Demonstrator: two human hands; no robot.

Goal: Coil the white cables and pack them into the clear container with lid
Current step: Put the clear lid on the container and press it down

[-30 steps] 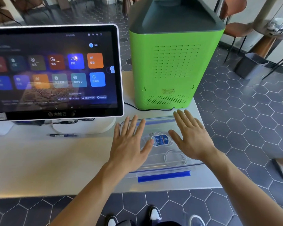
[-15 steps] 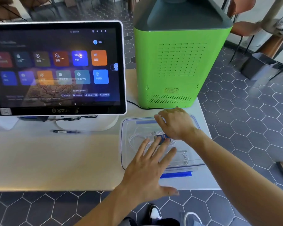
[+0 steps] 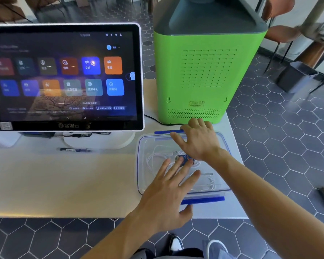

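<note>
Left fingers (image 3: 173, 170) flat on lid (image 3: 150, 176)

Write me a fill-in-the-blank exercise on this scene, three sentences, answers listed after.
1. The white cables lie coiled inside the clear ____.
2. The right hand reaches to the far blue latch, beside the ____ machine.
3. The left hand rests flat on the ____.

Answers: container; green; lid
</note>
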